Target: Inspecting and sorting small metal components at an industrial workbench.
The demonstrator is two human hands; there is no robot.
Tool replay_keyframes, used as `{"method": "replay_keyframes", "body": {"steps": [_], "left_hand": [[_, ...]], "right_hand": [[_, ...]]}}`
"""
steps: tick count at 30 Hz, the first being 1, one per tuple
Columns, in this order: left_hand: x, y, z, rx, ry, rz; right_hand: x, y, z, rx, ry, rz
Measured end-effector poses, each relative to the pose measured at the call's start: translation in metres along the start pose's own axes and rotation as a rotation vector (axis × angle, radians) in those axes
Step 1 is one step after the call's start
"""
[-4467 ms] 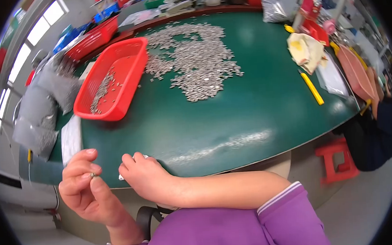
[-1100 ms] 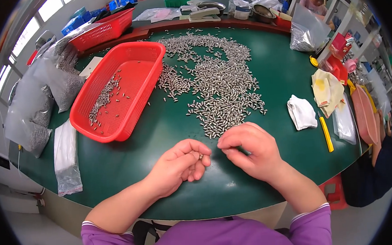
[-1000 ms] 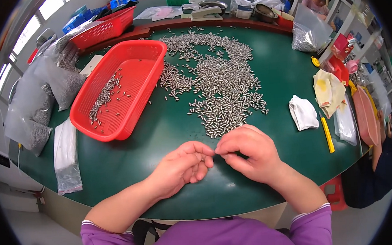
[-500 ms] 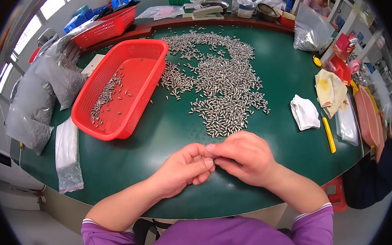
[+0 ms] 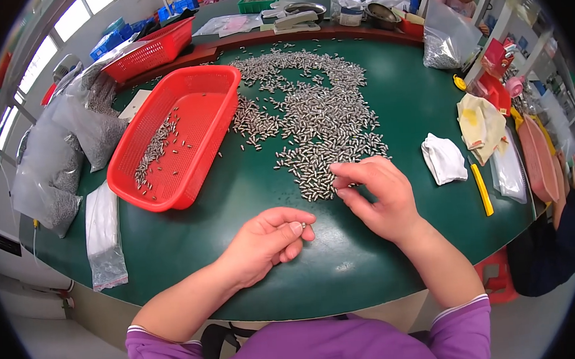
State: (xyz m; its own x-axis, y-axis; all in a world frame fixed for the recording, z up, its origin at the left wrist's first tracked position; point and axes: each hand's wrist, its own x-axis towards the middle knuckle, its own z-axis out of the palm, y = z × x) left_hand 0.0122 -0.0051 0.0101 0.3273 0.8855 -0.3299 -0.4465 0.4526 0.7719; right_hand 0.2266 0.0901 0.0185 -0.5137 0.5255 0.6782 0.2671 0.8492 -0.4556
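Observation:
My left hand (image 5: 269,241) is pinched over the bare near part of the table, with a tiny bright metal part (image 5: 303,225) showing between thumb and forefinger. Most of that part is hidden by the fingers. At the near right edge of a pile of small silver cylindrical metal pieces (image 5: 334,127) is my right hand (image 5: 381,190). Its thumb and forefinger are apart, and nothing shows between them. Left of the pile stands a red perforated plastic basket (image 5: 198,178), holding a scatter of similar pieces along its left side.
Clear bags of metal pieces (image 5: 50,171) and a flat pack of plastic bags (image 5: 101,224) lie at the left. On the right are a white cloth glove (image 5: 443,160), a yellow cutter (image 5: 482,190) and a stained cloth (image 5: 482,125). A brown raised ledge (image 5: 344,31) runs behind the pile.
My right hand has left the left one and moved forward to the pile's edge, its fingers spreading. The left hand stays nearly in place, the small metal part now visible in its pinch.

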Motion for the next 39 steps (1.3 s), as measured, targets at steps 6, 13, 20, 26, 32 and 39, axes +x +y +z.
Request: {"method": "replay_keyframes", "body": {"steps": [6,13,20,26,32,39], "left_hand": [[0.002,-0.001,-0.008,0.058,-0.006,0.081],[0.005,0.000,-0.015,0.320,0.033,0.303],[-0.001,-0.010,-0.005,0.877,0.189,0.586],[-0.004,-0.016,0.047,1.407,0.055,0.428],[-0.015,-0.032,0.088,1.576,0.044,0.197],[-0.018,-0.036,0.091,1.524,0.075,0.170]], "right_hand": [[-0.002,0.018,-0.006,-0.047,0.012,0.117],[0.006,0.012,-0.065,-0.072,0.364,0.299],[-0.085,0.022,-0.179,-0.675,0.272,0.750],[-0.157,0.065,-0.185,-0.869,0.215,0.884],[-0.175,0.010,-0.172,-0.168,0.569,0.776],[-0.186,-0.134,-0.105,0.440,-0.002,0.919]]}}
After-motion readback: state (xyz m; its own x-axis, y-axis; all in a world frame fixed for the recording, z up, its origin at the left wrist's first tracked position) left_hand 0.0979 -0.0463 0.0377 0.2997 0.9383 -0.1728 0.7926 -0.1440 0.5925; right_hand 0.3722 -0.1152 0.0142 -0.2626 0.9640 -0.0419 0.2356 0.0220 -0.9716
